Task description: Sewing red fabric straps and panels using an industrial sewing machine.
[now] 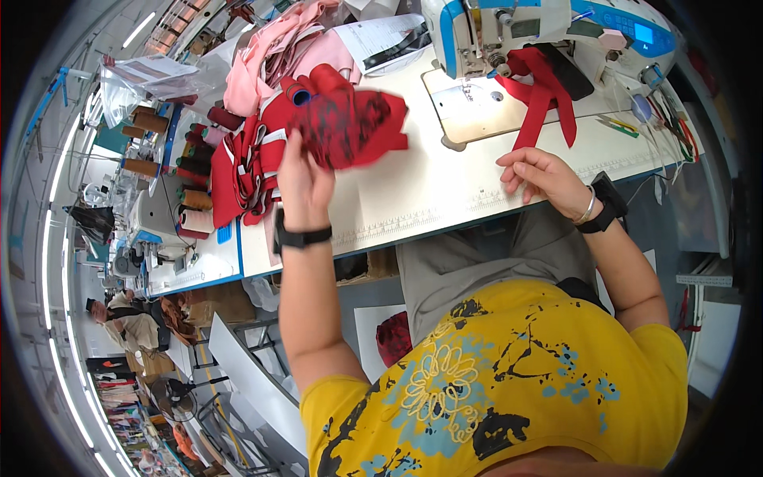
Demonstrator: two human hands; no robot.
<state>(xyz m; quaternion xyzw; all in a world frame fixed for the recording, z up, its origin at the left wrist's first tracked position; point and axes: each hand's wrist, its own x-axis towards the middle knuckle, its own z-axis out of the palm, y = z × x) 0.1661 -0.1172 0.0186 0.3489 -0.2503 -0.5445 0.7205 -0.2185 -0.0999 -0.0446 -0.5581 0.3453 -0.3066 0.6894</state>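
A red fabric piece with a black pattern (350, 127) is gripped in my left hand (306, 181), lifted over the left part of the sewing table (389, 191). Its edges are slightly blurred, and the fingers behind it are partly hidden. My right hand (547, 176) hovers over the table's front edge, fingers loosely bent and apart, holding nothing. Just beyond it, a red fabric strip (539, 107) hangs in a loop beside the sewing machine's (477, 40) needle area. A stack of red cut pieces (238, 171) lies to the left of my left hand.
Pink fabric (266, 67) and a printed sheet (381, 44) lie at the back. Thread cones (195, 199) line the left side. Small snips (618, 126) rest at the right. A second sewing machine (151, 215) stands further left, and a ruler strip follows the front edge.
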